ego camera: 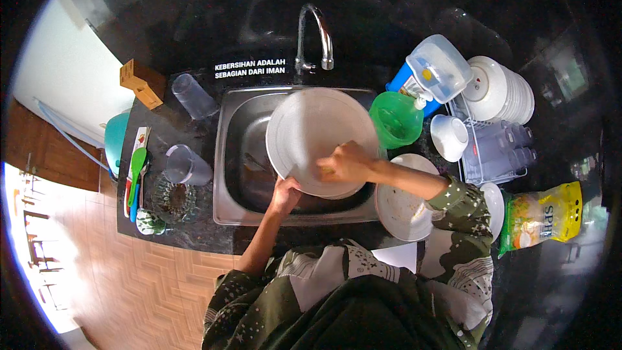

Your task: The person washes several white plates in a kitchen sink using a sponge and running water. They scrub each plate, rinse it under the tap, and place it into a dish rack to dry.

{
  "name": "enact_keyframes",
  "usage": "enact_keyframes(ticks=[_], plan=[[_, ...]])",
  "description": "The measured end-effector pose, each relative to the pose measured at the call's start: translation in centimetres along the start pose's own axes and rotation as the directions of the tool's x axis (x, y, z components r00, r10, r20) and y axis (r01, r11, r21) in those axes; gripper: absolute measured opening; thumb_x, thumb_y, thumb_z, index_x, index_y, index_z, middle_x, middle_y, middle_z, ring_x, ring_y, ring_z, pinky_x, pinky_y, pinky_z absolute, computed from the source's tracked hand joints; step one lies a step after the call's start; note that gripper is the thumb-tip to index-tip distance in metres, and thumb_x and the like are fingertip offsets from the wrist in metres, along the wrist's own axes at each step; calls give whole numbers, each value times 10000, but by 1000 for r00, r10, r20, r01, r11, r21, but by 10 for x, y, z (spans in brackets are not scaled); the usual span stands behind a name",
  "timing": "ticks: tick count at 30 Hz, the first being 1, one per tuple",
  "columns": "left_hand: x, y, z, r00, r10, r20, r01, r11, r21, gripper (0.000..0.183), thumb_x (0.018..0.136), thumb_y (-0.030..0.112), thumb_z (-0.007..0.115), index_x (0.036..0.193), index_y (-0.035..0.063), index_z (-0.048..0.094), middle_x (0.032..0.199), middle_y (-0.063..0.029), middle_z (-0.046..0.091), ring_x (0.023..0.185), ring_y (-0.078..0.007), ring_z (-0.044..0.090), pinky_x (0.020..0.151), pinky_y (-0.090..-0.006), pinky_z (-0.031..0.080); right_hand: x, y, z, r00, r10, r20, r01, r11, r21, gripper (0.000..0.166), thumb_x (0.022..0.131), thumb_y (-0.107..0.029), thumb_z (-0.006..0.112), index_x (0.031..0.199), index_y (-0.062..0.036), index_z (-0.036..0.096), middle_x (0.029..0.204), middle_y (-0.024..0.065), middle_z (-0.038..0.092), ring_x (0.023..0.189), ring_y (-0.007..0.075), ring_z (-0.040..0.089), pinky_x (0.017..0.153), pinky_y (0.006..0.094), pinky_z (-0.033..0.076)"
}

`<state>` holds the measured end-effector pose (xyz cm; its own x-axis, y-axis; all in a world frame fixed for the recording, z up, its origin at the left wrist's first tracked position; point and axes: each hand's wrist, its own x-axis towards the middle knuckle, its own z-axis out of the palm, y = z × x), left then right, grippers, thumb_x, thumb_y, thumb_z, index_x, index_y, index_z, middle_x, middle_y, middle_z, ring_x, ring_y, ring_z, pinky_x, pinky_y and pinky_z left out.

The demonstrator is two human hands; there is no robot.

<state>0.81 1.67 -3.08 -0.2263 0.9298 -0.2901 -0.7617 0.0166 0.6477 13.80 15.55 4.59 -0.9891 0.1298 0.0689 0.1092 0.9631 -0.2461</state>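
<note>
A large, round, pale grey dish is tilted over the stainless steel sink. My left hand grips its lower rim, with the thumb on the upper face. Inside the dish, my right hand presses down on the surface with curled fingers. Whether something is under those fingers is hidden. Below my right forearm, a white plate with brown food stains rests at the sink's right edge. Just right of the big dish stands a green plastic tub.
A chrome faucet arches behind the sink. To the right are stacked white plates, a white bowl, plastic cups in a wire rack and a yellow-green bag. Clear tumblers, a glass dish and a green spoon occupy the left counter.
</note>
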Motion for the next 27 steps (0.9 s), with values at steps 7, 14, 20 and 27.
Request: enact_keyframes(ticks=[7, 14, 20, 27], plan=[[0, -3, -7, 991, -74, 112, 68, 996, 54, 693, 548, 6, 450, 1215, 47, 269, 1142, -89, 391, 1067, -244, 364, 898, -343, 291, 13, 64, -24, 906, 226, -357, -326, 912, -249, 174, 757, -274, 520, 750, -102, 497, 624, 110, 572, 528, 275, 562, 466, 387, 440], [-5, -12, 21, 981, -153, 119, 146, 987, 61, 669, 564, -14, 452, 1210, 49, 291, 1123, -70, 407, 1055, -220, 371, 889, -317, 295, 49, -4, 4, 876, 19, -482, 111, 965, 238, 239, 790, -275, 485, 799, -42, 434, 728, 154, 556, 648, 332, 549, 554, 416, 432], [-19, -8, 26, 986, -112, 123, 102, 991, 84, 636, 562, -9, 444, 1181, 41, 308, 1092, -107, 427, 1015, -262, 419, 865, -372, 345, 49, 31, -15, 913, 192, -359, -154, 979, 132, 225, 802, -280, 467, 822, -60, 422, 698, 179, 560, 652, 345, 551, 560, 430, 433], [-2, -12, 9, 980, -71, 186, 62, 997, 55, 549, 614, -59, 443, 1142, 56, 341, 1055, -76, 442, 967, -213, 443, 830, -328, 363, 25, -30, 5, 988, 69, -138, 13, 854, 520, 227, 808, -294, 453, 869, -76, 447, 707, 141, 563, 626, 340, 546, 571, 401, 421]])
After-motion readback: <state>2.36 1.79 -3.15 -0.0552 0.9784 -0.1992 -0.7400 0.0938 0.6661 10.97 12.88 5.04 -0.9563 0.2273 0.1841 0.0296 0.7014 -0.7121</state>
